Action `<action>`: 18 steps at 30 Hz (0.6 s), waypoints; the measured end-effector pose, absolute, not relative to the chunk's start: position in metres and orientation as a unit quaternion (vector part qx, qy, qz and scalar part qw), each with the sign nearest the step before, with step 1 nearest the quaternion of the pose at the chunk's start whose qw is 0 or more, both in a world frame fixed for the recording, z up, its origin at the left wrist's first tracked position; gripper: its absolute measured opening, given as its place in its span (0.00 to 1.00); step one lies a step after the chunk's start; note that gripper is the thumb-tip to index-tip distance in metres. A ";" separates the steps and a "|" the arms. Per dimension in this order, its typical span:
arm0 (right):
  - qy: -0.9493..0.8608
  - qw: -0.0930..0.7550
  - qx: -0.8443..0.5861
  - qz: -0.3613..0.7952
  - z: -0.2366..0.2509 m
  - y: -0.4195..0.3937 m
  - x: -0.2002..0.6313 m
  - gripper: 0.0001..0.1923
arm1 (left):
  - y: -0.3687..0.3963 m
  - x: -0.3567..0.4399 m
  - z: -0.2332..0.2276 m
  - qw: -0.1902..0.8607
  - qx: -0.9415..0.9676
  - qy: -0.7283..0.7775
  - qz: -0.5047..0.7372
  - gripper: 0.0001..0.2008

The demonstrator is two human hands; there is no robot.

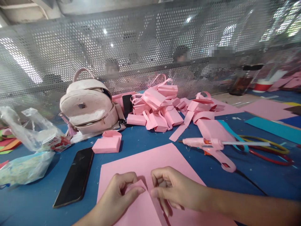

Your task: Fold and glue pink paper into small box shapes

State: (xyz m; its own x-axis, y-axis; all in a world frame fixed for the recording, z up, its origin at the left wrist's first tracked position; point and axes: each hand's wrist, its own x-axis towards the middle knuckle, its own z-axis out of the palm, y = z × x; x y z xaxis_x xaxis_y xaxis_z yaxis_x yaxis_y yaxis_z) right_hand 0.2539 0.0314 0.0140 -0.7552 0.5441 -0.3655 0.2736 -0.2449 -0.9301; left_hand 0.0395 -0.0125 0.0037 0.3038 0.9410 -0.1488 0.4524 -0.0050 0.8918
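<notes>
On the blue table (pixel 134 138), a large pink sheet (pixel 117 169) is laid beneath both hands. Beyond it, folded pink pieces (pixel 155 97), several with strap-like loops, are heaped; these are judged already shaped. The smaller pink paper (pixel 141 208) being worked is placed over the sheet; its shaping is judged unfinished, since no closed form is shown. The pink glue gun (pixel 215 145) is laid to the right, unheld. The paper's upper end is pinched between thumb and bent fingers of the left hand (pixel 124 191). The right hand (pixel 175 188) is loosely curled beside its edge; whether anything is gripped cannot be told.
</notes>
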 end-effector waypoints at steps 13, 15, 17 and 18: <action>-0.607 0.091 -0.321 0.721 0.016 0.034 0.255 0.07 | -0.012 0.037 0.004 0.471 0.651 0.529 0.274 0.21; -0.609 0.077 -0.311 0.725 0.014 0.035 0.257 0.07 | -0.011 0.036 0.003 0.473 0.647 0.527 0.282 0.21; -0.610 0.064 -0.308 0.727 0.013 0.036 0.257 0.07 | -0.010 0.035 0.002 0.473 0.645 0.526 0.288 0.21; -0.610 0.061 -0.312 0.726 0.014 0.036 0.257 0.07 | -0.010 0.034 0.001 0.473 0.646 0.526 0.288 0.21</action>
